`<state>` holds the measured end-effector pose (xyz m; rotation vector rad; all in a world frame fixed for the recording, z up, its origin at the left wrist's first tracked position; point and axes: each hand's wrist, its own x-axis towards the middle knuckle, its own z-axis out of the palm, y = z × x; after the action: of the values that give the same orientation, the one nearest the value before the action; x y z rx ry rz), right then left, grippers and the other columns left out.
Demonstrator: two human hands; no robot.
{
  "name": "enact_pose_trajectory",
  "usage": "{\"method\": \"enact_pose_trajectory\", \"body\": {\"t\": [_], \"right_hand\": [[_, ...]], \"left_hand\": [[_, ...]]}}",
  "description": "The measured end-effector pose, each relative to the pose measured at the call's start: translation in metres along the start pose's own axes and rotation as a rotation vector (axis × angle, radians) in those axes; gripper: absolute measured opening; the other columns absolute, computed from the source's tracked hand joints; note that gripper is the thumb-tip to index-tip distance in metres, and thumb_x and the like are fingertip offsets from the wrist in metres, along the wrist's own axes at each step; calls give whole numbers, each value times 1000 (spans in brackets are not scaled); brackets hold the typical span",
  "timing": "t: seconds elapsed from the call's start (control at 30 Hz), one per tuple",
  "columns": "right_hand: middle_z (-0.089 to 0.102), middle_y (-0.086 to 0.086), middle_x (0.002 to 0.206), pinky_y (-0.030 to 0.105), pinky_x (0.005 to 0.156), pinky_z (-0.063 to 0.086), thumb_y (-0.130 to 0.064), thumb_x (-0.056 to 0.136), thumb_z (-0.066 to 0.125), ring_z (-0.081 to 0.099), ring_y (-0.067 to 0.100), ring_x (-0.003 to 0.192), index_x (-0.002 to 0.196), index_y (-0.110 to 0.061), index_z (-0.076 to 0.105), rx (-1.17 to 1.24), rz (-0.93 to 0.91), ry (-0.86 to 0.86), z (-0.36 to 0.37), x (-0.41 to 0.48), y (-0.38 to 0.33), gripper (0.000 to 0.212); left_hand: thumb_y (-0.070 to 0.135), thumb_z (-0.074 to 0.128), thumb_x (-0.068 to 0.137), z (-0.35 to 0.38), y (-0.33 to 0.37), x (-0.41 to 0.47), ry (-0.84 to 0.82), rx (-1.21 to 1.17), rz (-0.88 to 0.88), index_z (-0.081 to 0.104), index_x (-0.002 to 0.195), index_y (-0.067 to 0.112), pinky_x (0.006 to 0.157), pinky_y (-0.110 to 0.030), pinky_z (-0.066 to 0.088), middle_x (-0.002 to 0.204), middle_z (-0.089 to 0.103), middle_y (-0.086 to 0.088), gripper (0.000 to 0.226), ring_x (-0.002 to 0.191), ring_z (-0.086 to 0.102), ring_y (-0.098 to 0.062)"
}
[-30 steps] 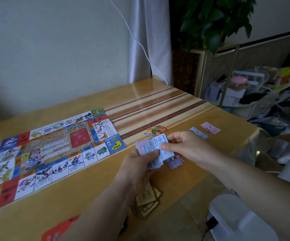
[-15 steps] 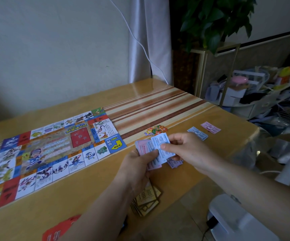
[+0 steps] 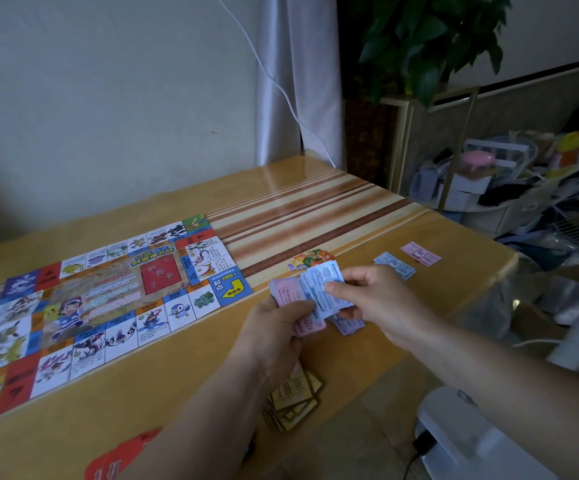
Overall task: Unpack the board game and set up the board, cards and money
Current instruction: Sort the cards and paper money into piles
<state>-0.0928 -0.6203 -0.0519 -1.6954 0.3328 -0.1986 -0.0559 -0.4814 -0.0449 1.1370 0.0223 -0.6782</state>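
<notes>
Board [image 3: 101, 306] flat on tabletop [image 3: 177, 410] | left hand [image 3: 274, 337] grips pink notes [image 3: 286, 292] right of board | right hand [image 3: 378, 299] pinches blue note [image 3: 326, 289] overlapping them | cards [image 3: 295, 400] below board's right corner

- The left hand [image 3: 276, 332] shows its back to the camera, fingers curled round a wad of paper notes [image 3: 290, 294], with the thumb laid across the wad's near face.
- The left forearm [image 3: 205, 410] is bare and rises from the bottom edge of the view, slanting up and right to the wrist.
- The right hand [image 3: 380, 299] sits just right of the left, knuckles up, pinching the blue note [image 3: 326, 287] on top of the wad between thumb and forefinger; its other fingers are curled.
- The right forearm [image 3: 489, 368] is bare and enters from the lower right, slanting up and left.
- The 2 hands meet at the notes.
</notes>
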Motion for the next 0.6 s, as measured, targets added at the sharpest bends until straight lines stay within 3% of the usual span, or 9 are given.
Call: {"method": "enact_pose_trajectory", "body": {"t": [0.13, 0.3, 0.4, 0.47, 0.6], "right_hand": [[71, 7, 91, 34, 77, 58, -11, 88, 64, 69, 19, 86, 88, -19, 67, 43, 40, 7, 4, 1, 2, 8], [70, 0, 83, 29, 70, 56, -11, 89, 63, 67, 15, 79, 90, -17, 69, -40, 23, 47, -5, 5, -3, 9], [71, 0, 90, 35, 75, 53, -16, 91, 60, 65, 14, 81, 104, -13, 69, -240, -29, 198, -36, 22, -12, 16], [70, 5, 97, 29, 66, 48, -17, 93, 57, 62, 14, 79, 111, -9, 67, -436, -53, 260, -61, 35, -15, 22], [67, 14, 109, 25, 57, 41, -14, 93, 57, 58, 19, 82, 118, -4, 63, -759, -26, 217, -88, 53, -5, 28]], "left_hand": [[-6, 56, 87, 3, -3, 6, 91, -18, 2, 59, 100, 2, 47, -21, 54, 70, 71, -9, 15, 55, 69, -14], [-5, 55, 88, 7, -1, 5, 81, -152, -44, 60, 100, 4, 52, -25, 58, 71, 72, -10, 16, 58, 70, -15], [-6, 53, 88, 3, 4, 6, 102, -287, -31, 60, 104, 7, 60, -29, 59, 76, 73, -10, 22, 63, 70, -14], [-5, 54, 88, 1, 7, 6, 112, -320, -45, 61, 100, 5, 58, -32, 59, 75, 73, -10, 17, 64, 70, -14], [4, 57, 89, 5, 12, 1, 89, -320, -118, 64, 91, 0, 65, -42, 59, 78, 72, -12, 8, 85, 67, -18]]}}
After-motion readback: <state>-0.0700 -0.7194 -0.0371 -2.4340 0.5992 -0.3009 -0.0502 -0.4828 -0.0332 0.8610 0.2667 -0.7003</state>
